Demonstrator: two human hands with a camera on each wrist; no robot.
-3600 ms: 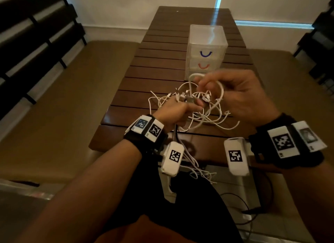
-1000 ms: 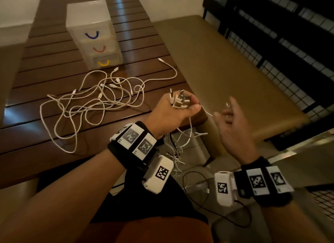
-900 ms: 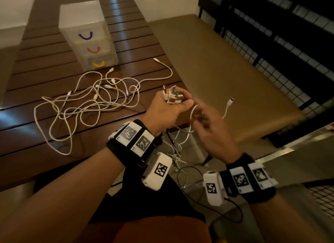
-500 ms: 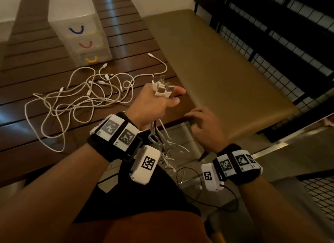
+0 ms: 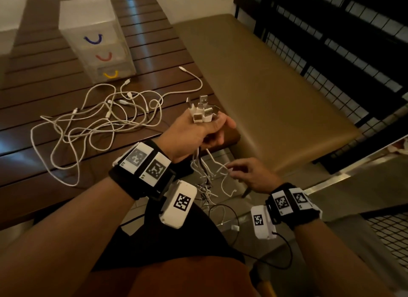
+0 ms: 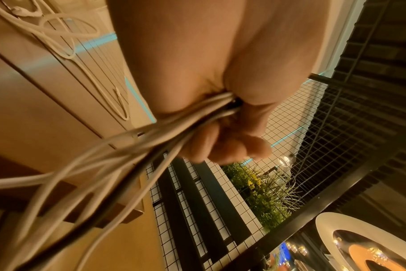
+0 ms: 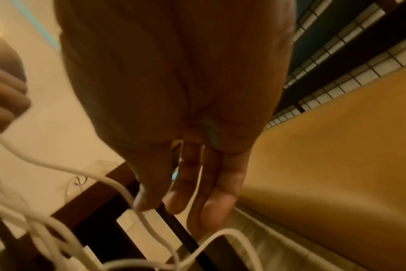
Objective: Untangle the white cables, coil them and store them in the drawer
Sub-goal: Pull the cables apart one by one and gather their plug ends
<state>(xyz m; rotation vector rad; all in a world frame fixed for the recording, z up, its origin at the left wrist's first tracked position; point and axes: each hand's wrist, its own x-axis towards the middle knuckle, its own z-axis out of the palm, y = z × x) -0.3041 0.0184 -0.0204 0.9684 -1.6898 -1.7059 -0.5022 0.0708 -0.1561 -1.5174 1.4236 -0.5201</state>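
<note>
Left hand (image 5: pixel 194 133) gripped a bunch of white cables (image 5: pixel 204 170) (USB plugs (image 5: pixel 202 111) upward) off the desk's (image 5: pixel 44 142) right edge; right hand (image 5: pixel 249 175), fingers loose, touched the hanging strands.

The left hand (image 5: pixel 194 134) closes over the cables (image 5: pixel 206 175), so the stretch inside the fist is hidden. In the left wrist view the strands (image 6: pixel 109 155) smear with blur and run off the lower edge. The right hand (image 5: pixel 251 175) reaches among the hanging ends — whether its fingertips (image 7: pixel 174 203) pinch a strand or only touch cannot be told. The drawer unit (image 5: pixel 97 38) is frosted — its contents are unreadable.
</note>
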